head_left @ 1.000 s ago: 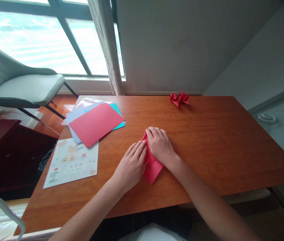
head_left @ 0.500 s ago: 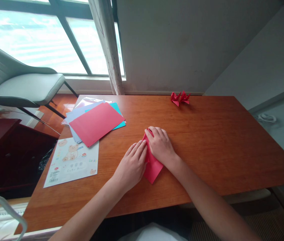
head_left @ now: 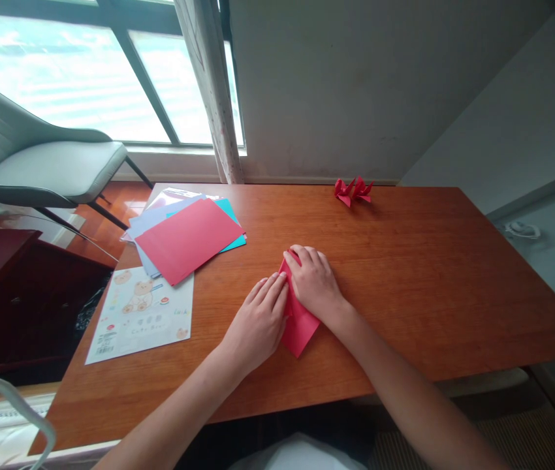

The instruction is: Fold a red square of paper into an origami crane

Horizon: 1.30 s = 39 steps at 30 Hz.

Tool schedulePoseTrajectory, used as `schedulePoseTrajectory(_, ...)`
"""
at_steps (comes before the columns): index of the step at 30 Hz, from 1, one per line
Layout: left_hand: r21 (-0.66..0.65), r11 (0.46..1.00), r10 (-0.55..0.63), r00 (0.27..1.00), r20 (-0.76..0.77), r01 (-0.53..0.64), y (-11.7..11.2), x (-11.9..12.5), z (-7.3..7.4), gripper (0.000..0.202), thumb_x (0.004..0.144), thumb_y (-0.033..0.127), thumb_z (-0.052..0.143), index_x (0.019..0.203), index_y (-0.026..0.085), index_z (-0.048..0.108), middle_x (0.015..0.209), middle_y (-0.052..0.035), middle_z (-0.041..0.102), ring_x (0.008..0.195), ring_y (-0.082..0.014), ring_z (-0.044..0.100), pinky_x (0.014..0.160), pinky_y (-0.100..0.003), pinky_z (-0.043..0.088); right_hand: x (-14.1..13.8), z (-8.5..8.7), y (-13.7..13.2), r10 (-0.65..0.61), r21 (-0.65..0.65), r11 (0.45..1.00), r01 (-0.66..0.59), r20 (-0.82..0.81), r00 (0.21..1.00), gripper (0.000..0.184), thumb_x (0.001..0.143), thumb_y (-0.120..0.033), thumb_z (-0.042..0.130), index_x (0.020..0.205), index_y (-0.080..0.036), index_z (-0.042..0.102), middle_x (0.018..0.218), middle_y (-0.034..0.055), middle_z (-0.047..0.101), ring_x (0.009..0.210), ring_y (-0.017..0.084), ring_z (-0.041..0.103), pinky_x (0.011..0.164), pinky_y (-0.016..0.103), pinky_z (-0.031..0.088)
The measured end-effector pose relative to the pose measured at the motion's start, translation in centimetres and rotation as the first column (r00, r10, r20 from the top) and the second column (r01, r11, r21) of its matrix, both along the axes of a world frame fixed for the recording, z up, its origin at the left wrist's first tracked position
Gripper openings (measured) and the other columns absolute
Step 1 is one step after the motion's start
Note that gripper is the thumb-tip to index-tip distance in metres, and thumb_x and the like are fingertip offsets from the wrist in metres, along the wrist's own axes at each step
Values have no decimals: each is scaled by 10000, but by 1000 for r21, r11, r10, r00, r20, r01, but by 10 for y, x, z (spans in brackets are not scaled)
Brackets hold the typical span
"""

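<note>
A folded red paper (head_left: pixel 300 328) lies on the wooden table (head_left: pixel 429 274) in front of me. My left hand (head_left: pixel 256 323) lies flat on its left side, fingers stretched out together. Over the paper's upper part rests my right hand (head_left: pixel 313 282), fingers curled down and pressing onto the fold near the top corner. Both hands touch the paper and cover most of it; only its lower tip and a bit of the top edge show.
A fanned stack of coloured sheets (head_left: pixel 187 238) with a red one on top lies at the left. A printed bear packaging sheet (head_left: pixel 140 313) sits below it. Folded red paper figures (head_left: pixel 352 190) stand at the far edge. A grey chair (head_left: pixel 37 163) is by the window.
</note>
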<state>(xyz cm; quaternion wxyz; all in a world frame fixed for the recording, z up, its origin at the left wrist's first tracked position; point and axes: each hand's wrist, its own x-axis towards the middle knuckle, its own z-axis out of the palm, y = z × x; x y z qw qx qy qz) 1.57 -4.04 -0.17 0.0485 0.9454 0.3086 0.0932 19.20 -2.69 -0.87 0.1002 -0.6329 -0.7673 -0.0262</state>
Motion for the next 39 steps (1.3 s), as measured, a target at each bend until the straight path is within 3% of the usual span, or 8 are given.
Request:
schedulePoseTrajectory(12,3,1000,10,1000,5,-10,-1,0,-1,519,958,199,396,1438,8,445,1532,-209,422,1447,-298,375,1190,-437,317,-2,3,8,-36,-2,999,36,-1,999,432,960,-204,461,1370,-90,537,1396,182,537,1211,306,460,1016,438,388)
schedulePoseTrajectory(19,6,1000,19,1000,-2,-19,-1,1,0,519,953,213,410,1432,20,454,1533,-198,426,1446,-297,377,1195,-428,296,-2,-2,1,4,50,999,-6,48,999,406,983,-174,422,1357,-79,550,1447,177,506,1259,318,429,1068,472,340)
schedulePoseTrajectory(26,-1,1000,29,999,-15,-29,-2,1,1,530,947,213,427,1443,25,442,1543,-183,419,1459,-314,342,1198,-428,271,0,6,-6,72,63,995,-75,49,996,352,986,-153,435,1270,-134,641,1435,148,536,1249,305,451,1069,469,361)
schedulePoseTrajectory(33,36,998,46,998,-31,-45,-3,0,0,493,956,230,432,1417,65,485,1490,-167,491,1418,-335,374,1185,-478,263,7,10,-7,180,15,984,-179,-117,977,335,925,-102,523,1189,-194,707,1423,114,550,1287,292,435,1072,456,389)
schedulePoseTrajectory(37,30,998,52,998,-28,-52,-4,1,2,499,951,222,443,1425,70,476,1494,-156,481,1389,-327,382,1180,-479,262,19,5,15,204,-37,972,-231,-350,914,285,913,-114,547,1037,-264,754,1288,56,629,1189,240,521,1020,412,443)
schedulePoseTrajectory(39,22,999,49,998,-26,-49,-3,1,4,496,955,224,436,1425,70,476,1507,-146,463,1368,-325,389,1173,-475,270,25,2,31,136,-50,983,-175,-441,887,218,913,-155,572,1029,-239,737,1172,61,652,1085,210,576,987,379,463)
